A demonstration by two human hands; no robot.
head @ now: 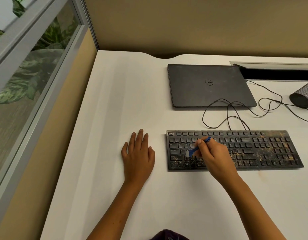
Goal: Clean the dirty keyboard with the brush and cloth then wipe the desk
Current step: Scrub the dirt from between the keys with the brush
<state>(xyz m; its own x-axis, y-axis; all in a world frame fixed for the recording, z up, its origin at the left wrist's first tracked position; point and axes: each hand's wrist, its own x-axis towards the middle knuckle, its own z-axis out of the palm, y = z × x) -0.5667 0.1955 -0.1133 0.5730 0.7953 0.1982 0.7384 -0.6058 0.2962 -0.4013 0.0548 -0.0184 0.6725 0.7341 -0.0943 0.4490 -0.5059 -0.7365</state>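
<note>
A black keyboard (264,149) lies on the white desk (123,101), its keys speckled with brown crumbs and dust, thickest on the right half and bottom rows. My right hand (214,156) hovers over the keyboard's left half and pinches a small blue brush (195,149), whose pale bristles touch the keys near the left letter rows. Left of the keyboard, my left hand (138,156) rests flat on the desk with its fingers straight. No cloth is in view.
A shut black laptop (208,85) lies behind the keyboard. A thin black cable (236,110) loops between them. A black mesh cup (302,96) stands at the right edge. A partition wall and window run along the left.
</note>
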